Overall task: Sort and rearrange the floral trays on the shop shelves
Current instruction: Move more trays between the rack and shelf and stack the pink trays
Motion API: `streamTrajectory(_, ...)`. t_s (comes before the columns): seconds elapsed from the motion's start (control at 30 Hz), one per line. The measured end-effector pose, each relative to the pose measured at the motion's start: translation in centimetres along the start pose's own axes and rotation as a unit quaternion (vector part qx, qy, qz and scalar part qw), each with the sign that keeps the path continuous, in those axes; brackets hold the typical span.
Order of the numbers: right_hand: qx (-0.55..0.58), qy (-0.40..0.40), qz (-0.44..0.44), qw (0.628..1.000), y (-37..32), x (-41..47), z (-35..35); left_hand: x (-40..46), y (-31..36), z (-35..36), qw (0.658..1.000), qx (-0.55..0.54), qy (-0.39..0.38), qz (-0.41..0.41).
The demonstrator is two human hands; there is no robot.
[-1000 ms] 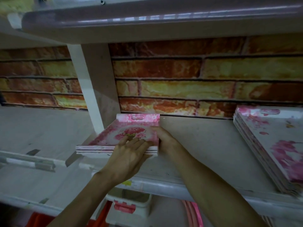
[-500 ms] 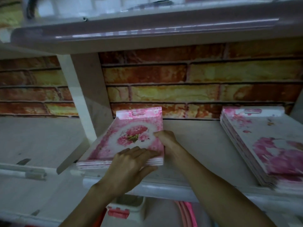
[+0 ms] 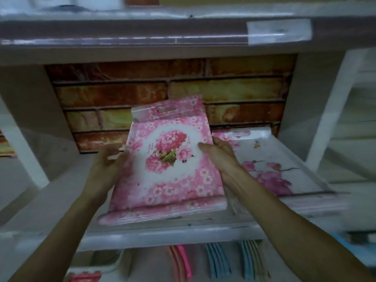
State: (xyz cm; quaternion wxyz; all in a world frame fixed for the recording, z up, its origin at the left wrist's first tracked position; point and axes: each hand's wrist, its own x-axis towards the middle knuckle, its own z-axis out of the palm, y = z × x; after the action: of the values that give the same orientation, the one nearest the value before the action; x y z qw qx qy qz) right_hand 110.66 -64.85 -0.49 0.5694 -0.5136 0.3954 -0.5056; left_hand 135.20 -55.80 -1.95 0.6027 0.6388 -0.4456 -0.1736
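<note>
- I judge the sorting to be partway through: I have a small stack of pink plastic trays printed with a red flower bouquet (image 3: 168, 165), wrapped in clear film, in my hands, and it is not yet set in a final place.
- Its near edge rests on the grey shelf board (image 3: 61, 202), close to the front lip, while its far edge with the hanger slot is tilted up toward the brick-pattern back wall (image 3: 114, 94).
- Just to the right lies a second stack of white trays with a purple-pink blossom print (image 3: 284, 159), flat on the same shelf; the two designs lie apart, which suggests that pile is already sorted.
- The shelf space to the left is bare, so the pink stack could go there or beside the white pile; I cannot tell which.
- My left hand (image 3: 109, 165) grips the stack's left edge, fingers curled around it.
- My right hand (image 3: 219, 155) clasps the right edge, thumb on the printed face, fingers behind.
- Both forearms reach up and forward from below the shelf lip.
</note>
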Motion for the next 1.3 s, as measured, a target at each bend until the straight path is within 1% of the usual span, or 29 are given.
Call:
streamTrajectory(0.07, 0.006, 0.006, -0.002, 1.000, -1.0, 0.0, -3.1, -0.8, 0.4, 3.1, 0.998, -0.042, -0.031, -0.040)
streamTrajectory(0.2, 0.013, -0.004, -0.010, 1.000, -3.2, 0.5, -9.8, -2.6, 2.5, 9.3, 0.986, -0.106, -0.091, -0.092)
streamTrajectory(0.3, 0.001, -0.011, -0.015, 1.000, -4.7, 1.2, -14.8, -3.2, 4.4, 13.9, 0.982, -0.140, -0.067, -0.104)
streamTrajectory(0.4, -0.012, -0.008, -0.012, 1.000, -5.5, 2.2, -19.3, -3.4, 5.6, 18.2, 0.985, -0.131, -0.051, -0.102)
streamTrajectory(0.53, -0.043, 0.009, -0.010, 0.999, -6.2, 3.3, -23.8, -3.6, 6.7, 22.9, 0.983, -0.136, -0.060, -0.111)
streamTrajectory(0.7, -0.087, 0.028, 0.005, 0.996, -6.4, 4.9, -27.3, -3.3, 8.0, 26.4, 0.984, -0.132, -0.077, -0.088)
streamTrajectory(0.83, -0.138, 0.041, 0.009, 0.990, -6.2, 5.8, -28.9, -1.6, 6.8, 27.8, 0.990, -0.091, -0.082, -0.064)
streamTrajectory(0.9, -0.179, 0.067, -0.001, 0.981, -5.7, 6.3, -29.4, -0.8, 6.1, 28.9, 0.993, -0.057, -0.085, -0.058)
streamTrajectory(0.97, -0.214, 0.096, -0.008, 0.972, -5.0, 7.0, -29.8, -1.4, 6.9, 29.6, 0.995, -0.014, -0.083, -0.053)
streamTrajectory(1.13, -0.288, 0.122, 0.002, 0.950, -2.6, 8.3, -30.6, -2.1, 6.3, 31.3, 0.992, 0.074, -0.077, -0.064)
streamTrajectory(1.3, -0.337, 0.135, 0.019, 0.932, -0.1, 9.1, -31.2, -2.3, 4.8, 31.5, 0.980, 0.134, -0.119, -0.082)
